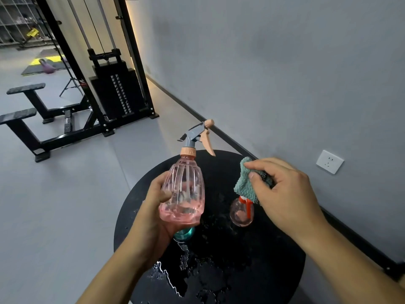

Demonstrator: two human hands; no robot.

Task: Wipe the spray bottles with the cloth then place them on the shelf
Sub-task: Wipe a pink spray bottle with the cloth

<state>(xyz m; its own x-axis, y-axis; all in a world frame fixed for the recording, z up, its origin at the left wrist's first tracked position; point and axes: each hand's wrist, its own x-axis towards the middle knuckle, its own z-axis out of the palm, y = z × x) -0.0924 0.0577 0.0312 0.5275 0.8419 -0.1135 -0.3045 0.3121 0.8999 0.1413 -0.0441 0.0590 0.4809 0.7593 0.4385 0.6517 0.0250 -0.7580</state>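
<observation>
Black and wet, the round table (274, 270) carries puddles of water. Above it the left hand (157, 207) wraps its fingers round a clear pink spray bottle (183, 191), tilted, a little liquid pooled at its base. A teal bottle (184, 233) shows just beneath. The right hand (285, 191) pinches a teal cloth (245, 185) over a small round pink bottle (241, 213) standing on the table.

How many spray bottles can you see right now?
3. A large pink bottle held up in the left hand; a small pink bottle standing on the black table under the cloth; a teal bottle, mostly hidden behind the large one.
</observation>
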